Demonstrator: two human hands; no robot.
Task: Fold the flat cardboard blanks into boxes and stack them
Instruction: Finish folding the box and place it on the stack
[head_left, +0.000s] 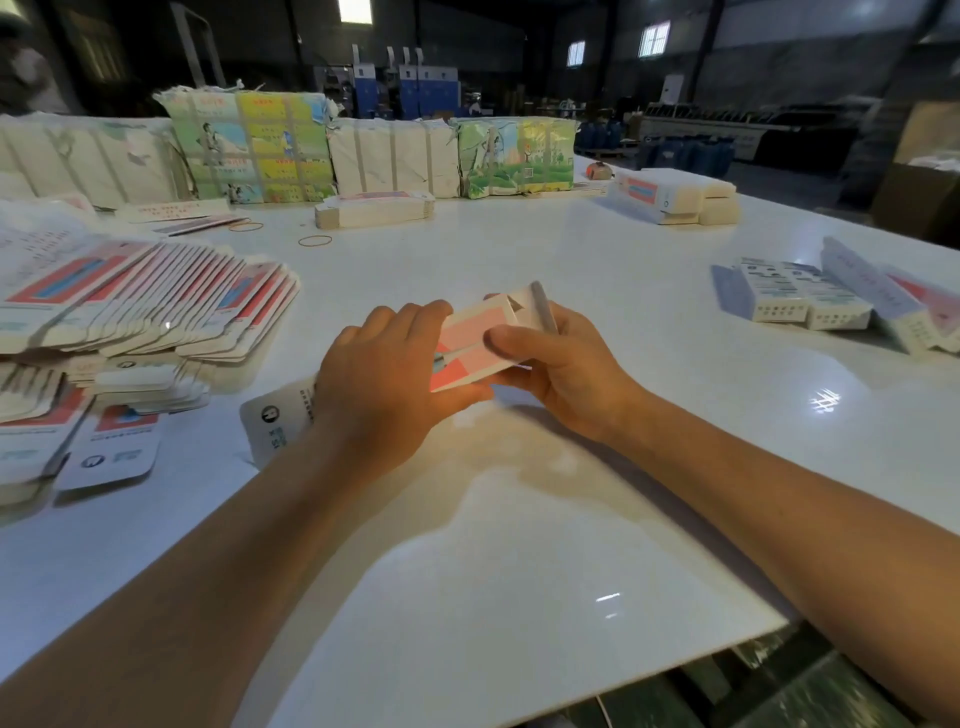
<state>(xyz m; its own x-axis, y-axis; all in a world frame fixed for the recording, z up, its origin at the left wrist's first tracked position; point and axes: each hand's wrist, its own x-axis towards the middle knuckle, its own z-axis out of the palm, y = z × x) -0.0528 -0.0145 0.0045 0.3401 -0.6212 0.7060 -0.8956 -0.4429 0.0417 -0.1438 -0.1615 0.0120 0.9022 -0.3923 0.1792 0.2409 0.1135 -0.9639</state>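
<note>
Box in progress (480, 340): pink-and-white carton, partly folded, held tilted above the table, far-end flap raised.
Flat blanks (140, 306): fanned in overlapping rows at the left, white with red-and-blue print.
Folded boxes (810, 299): laid side by side at the right.

fanned flat blanks (130, 306): cut off at left edge. box (478, 338): near end hidden under left hand (379, 384); print blurred.

Both hands (382, 382) (558, 374) curled, forearms extended.
</note>
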